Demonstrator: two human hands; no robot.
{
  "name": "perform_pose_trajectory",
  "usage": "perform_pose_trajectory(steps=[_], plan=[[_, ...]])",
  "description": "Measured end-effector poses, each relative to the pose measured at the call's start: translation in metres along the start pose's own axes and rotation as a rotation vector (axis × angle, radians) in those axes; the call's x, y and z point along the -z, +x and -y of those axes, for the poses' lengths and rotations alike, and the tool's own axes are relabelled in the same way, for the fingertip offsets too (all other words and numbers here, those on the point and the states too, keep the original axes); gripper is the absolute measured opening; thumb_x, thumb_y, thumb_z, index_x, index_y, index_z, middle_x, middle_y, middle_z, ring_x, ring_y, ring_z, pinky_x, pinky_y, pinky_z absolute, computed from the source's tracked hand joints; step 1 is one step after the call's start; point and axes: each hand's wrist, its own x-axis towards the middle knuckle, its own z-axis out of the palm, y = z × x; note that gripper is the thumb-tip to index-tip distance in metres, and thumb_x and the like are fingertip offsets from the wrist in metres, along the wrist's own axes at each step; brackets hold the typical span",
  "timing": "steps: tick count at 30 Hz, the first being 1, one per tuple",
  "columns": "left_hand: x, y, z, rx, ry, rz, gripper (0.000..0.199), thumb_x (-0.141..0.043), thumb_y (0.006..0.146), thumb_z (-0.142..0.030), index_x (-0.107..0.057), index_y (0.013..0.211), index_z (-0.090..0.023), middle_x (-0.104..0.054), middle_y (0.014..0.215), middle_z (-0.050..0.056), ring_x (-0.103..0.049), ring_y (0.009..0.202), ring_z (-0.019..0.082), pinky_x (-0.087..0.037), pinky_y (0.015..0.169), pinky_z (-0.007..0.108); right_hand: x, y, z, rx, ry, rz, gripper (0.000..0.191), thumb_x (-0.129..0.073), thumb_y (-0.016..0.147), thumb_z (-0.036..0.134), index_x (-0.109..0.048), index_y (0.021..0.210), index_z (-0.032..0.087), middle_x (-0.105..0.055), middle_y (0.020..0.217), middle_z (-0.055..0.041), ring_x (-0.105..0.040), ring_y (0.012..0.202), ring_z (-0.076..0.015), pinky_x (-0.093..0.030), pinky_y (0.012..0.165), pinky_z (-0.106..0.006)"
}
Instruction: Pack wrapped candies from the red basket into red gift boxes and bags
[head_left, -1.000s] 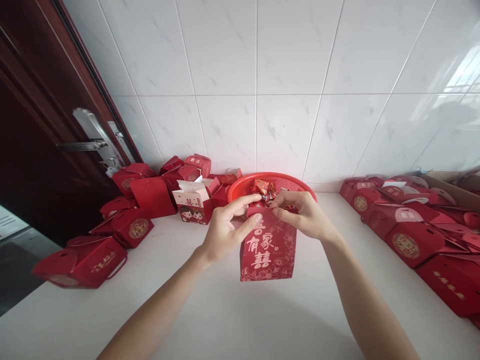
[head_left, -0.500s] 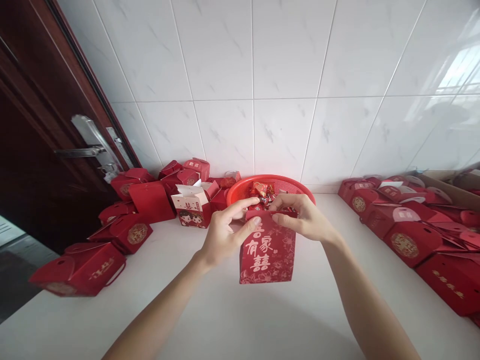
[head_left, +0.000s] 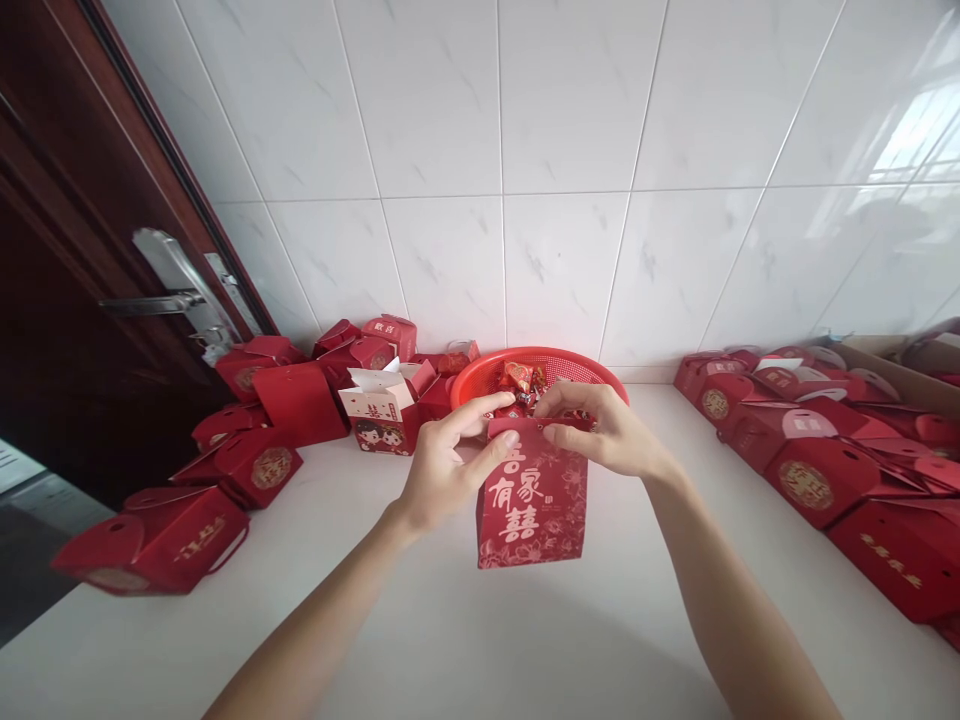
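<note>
A red paper gift box (head_left: 534, 510) with pale characters and flower print stands in front of me, its printed side facing me. My left hand (head_left: 451, 462) pinches the upper left of its top edge between thumb and fingers. At the upper right, my right hand (head_left: 600, 428) is closed on the same edge with thumb in front and fingers behind. Directly behind the box sits a red plastic basket (head_left: 469, 378) holding wrapped candies (head_left: 517, 376). The inside of the box and the far fingertips are hidden.
Several red boxes (head_left: 292, 402) crowd the left, with a cream-and-red box with cartoon figures (head_left: 379, 420) nearer the basket. More folded red boxes (head_left: 814, 480) line the right, beside a cardboard carton (head_left: 877, 365). A tiled wall (head_left: 562, 270) bounds the white tabletop (head_left: 480, 650); a dark door (head_left: 67, 250) is at left.
The whole view has shifted very slightly. Both hands keep their hold on the box's top edge, with only a tiny movement of the fingers.
</note>
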Motion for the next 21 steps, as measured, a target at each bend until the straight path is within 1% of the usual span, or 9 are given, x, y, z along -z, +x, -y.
perform_pose_trajectory(steps=[2,5,7,10,13,15,17,19,21], plan=[[0.000,-0.001,0.001,-0.005,0.013,0.000,0.037,-0.070,0.089,-0.032,-0.070,0.123,-0.018,-0.074,0.071,0.000,-0.066,0.062,0.014,-0.057,0.062,0.023,-0.001,0.000,0.000,-0.002,-0.006,-0.004,0.007,-0.063,0.086,0.025,-0.064,0.082,0.019,-0.067,0.083,-0.0029,-0.059,0.074,-0.0151,-0.049,0.069,-0.029],[-0.001,-0.001,0.002,-0.014,0.030,-0.001,0.037,-0.070,0.089,-0.033,-0.070,0.122,-0.018,-0.070,0.064,-0.002,-0.064,0.057,0.013,-0.055,0.058,0.022,-0.003,0.001,0.000,0.000,-0.025,-0.007,0.015,-0.062,0.089,0.027,-0.061,0.076,0.019,-0.065,0.078,-0.0018,-0.057,0.070,-0.0142,-0.048,0.068,-0.029],[-0.001,-0.001,0.002,-0.022,0.032,-0.010,0.036,-0.070,0.089,-0.034,-0.071,0.121,-0.018,-0.072,0.068,-0.001,-0.066,0.058,0.013,-0.057,0.059,0.022,-0.003,0.001,-0.001,0.000,-0.023,-0.003,0.017,-0.062,0.091,0.029,-0.061,0.077,0.019,-0.064,0.078,-0.0016,-0.057,0.071,-0.0141,-0.048,0.068,-0.028],[-0.002,0.000,0.000,-0.019,0.010,-0.055,0.037,-0.071,0.089,-0.036,-0.070,0.120,-0.018,-0.078,0.082,0.003,-0.072,0.068,0.017,-0.060,0.066,0.025,0.000,-0.001,-0.002,-0.011,0.019,0.003,0.017,-0.065,0.092,0.035,-0.063,0.087,0.019,-0.066,0.087,-0.0030,-0.060,0.078,-0.0154,-0.048,0.069,-0.028],[-0.006,-0.001,0.000,0.023,-0.034,-0.106,0.039,-0.072,0.088,-0.039,-0.069,0.121,-0.017,-0.078,0.084,0.004,-0.074,0.072,0.019,-0.062,0.068,0.027,0.005,-0.009,-0.007,-0.057,0.054,0.004,0.024,-0.064,0.093,0.043,-0.065,0.096,0.019,-0.066,0.089,-0.0035,-0.059,0.077,-0.0156,-0.047,0.065,-0.027],[-0.013,-0.003,0.001,0.060,-0.070,-0.091,0.041,-0.072,0.088,-0.041,-0.069,0.121,-0.017,-0.078,0.081,0.004,-0.075,0.072,0.020,-0.062,0.070,0.029,0.009,-0.018,-0.010,-0.091,0.058,-0.003,0.027,-0.063,0.094,0.046,-0.067,0.093,0.019,-0.064,0.084,-0.0022,-0.057,0.072,-0.0143,-0.046,0.062,-0.026],[-0.022,-0.007,0.003,0.085,-0.108,-0.031,0.042,-0.071,0.089,-0.043,-0.067,0.122,-0.017,-0.078,0.082,0.004,-0.075,0.076,0.021,-0.063,0.072,0.031,0.014,-0.031,-0.012,-0.108,0.051,-0.014,0.028,-0.064,0.093,0.046,-0.069,0.091,0.018,-0.065,0.083,-0.0021,-0.057,0.072,-0.0140,-0.047,0.063,-0.026],[-0.031,-0.011,0.004,0.081,-0.129,0.035,0.046,-0.071,0.088,-0.043,-0.064,0.126,-0.019,-0.078,0.096,0.007,-0.075,0.090,0.023,-0.062,0.081,0.034,0.020,-0.048,-0.012,-0.126,0.027,-0.038,0.028,-0.066,0.092,0.045,-0.071,0.091,0.017,-0.068,0.085,-0.0035,-0.060,0.077,-0.0152,-0.050,0.069,-0.027],[-0.042,-0.018,0.002,0.027,-0.125,0.041,0.048,-0.073,0.087,-0.040,-0.061,0.129,-0.021,-0.073,0.117,0.010,-0.071,0.108,0.025,-0.059,0.091,0.037,0.030,-0.068,-0.011,-0.174,-0.008,-0.103,0.030,-0.067,0.090,0.046,-0.072,0.090,0.017,-0.070,0.086,-0.0050,-0.062,0.079,-0.0167,-0.051,0.072,-0.029]])
